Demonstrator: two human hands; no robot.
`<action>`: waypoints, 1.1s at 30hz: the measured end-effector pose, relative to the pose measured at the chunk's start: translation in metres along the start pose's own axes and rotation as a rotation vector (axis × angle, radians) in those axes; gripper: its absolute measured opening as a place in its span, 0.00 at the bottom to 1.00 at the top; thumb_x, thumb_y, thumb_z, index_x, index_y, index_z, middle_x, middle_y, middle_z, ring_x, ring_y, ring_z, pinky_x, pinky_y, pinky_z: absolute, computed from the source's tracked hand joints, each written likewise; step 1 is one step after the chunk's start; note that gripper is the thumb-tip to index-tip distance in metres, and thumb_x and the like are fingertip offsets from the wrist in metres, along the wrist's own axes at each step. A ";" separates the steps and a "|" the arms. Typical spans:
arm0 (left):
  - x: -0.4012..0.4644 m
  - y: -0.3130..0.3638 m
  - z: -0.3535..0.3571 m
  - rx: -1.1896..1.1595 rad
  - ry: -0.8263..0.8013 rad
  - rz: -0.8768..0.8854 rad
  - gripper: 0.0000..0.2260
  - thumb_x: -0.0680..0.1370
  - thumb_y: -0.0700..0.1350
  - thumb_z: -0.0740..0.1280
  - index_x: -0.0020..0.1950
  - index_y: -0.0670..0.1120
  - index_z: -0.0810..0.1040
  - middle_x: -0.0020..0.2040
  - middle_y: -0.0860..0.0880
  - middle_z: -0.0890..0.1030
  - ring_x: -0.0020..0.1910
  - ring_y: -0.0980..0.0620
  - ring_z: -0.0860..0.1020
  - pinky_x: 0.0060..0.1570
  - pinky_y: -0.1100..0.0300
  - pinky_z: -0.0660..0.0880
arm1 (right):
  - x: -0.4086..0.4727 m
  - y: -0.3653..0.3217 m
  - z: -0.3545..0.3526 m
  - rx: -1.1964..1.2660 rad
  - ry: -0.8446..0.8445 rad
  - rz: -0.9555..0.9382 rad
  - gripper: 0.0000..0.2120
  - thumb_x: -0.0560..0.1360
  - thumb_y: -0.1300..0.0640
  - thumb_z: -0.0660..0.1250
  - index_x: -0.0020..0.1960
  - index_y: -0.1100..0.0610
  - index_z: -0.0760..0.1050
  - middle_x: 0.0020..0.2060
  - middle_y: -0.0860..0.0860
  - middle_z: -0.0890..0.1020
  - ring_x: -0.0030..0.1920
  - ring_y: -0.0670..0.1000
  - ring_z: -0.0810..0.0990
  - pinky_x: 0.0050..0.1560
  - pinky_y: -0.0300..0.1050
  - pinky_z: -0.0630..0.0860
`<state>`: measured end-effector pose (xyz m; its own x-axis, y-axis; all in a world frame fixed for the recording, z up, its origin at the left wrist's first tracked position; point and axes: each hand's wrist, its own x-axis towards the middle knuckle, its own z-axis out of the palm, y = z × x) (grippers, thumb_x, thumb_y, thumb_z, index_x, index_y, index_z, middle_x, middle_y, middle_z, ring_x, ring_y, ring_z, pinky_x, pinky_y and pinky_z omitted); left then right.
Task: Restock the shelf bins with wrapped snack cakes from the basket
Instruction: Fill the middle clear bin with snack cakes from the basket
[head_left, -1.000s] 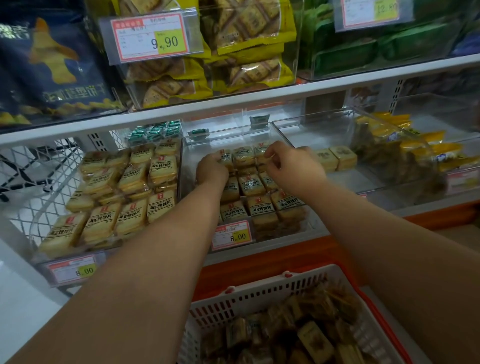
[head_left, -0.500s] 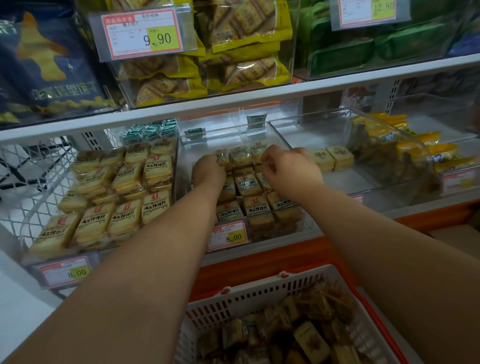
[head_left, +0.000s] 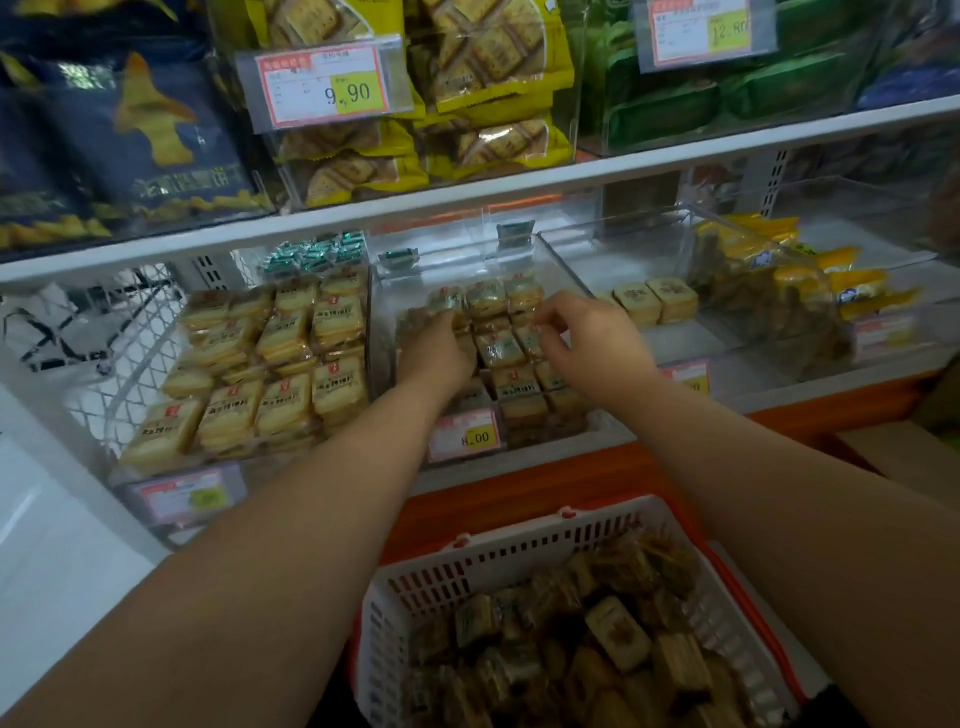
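Placing step, I'd say: both hands in the middle clear bin (head_left: 558, 270), left hand (head_left: 439, 348) curled over cakes (grip unclear), right hand (head_left: 587, 338) pinching a wrapped snack cake (head_left: 530, 338); next, grab more from the basket (head_left: 498, 551) at bottom center.

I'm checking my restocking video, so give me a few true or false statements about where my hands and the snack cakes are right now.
1. Both hands, left hand and right hand, are in the middle clear bin. True.
2. The basket is empty. False: it holds many wrapped snack cakes.
3. The right-hand bin is full. False: only a few cakes sit at its back.
4. The tag on the upper shelf reads 9.90. True.
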<state>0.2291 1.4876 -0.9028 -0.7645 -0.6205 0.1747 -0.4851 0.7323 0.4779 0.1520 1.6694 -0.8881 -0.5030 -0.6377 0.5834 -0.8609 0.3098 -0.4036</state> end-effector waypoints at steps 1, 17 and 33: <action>-0.015 0.003 -0.003 -0.009 0.054 0.066 0.19 0.79 0.40 0.64 0.70 0.50 0.72 0.69 0.45 0.72 0.68 0.43 0.70 0.61 0.53 0.71 | -0.005 -0.005 -0.002 0.056 0.008 0.034 0.09 0.79 0.57 0.62 0.57 0.57 0.78 0.43 0.50 0.82 0.44 0.53 0.81 0.50 0.52 0.78; -0.216 -0.099 0.134 -0.518 -0.197 -0.318 0.14 0.79 0.45 0.65 0.64 0.58 0.76 0.59 0.49 0.78 0.56 0.51 0.77 0.58 0.55 0.75 | -0.176 -0.011 0.079 0.185 -0.148 0.640 0.07 0.79 0.49 0.62 0.57 0.47 0.71 0.36 0.42 0.77 0.34 0.42 0.77 0.30 0.38 0.71; -0.204 -0.140 0.215 -0.390 -0.449 -0.829 0.24 0.76 0.54 0.71 0.68 0.50 0.67 0.67 0.47 0.72 0.69 0.45 0.68 0.71 0.53 0.63 | -0.252 0.004 0.170 0.312 -0.435 1.050 0.17 0.79 0.48 0.61 0.67 0.46 0.63 0.41 0.44 0.78 0.42 0.49 0.80 0.41 0.50 0.80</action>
<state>0.3618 1.5721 -1.1899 -0.3787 -0.6690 -0.6395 -0.8234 -0.0718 0.5628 0.2883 1.7119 -1.1567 -0.8338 -0.3779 -0.4024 0.0461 0.6787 -0.7329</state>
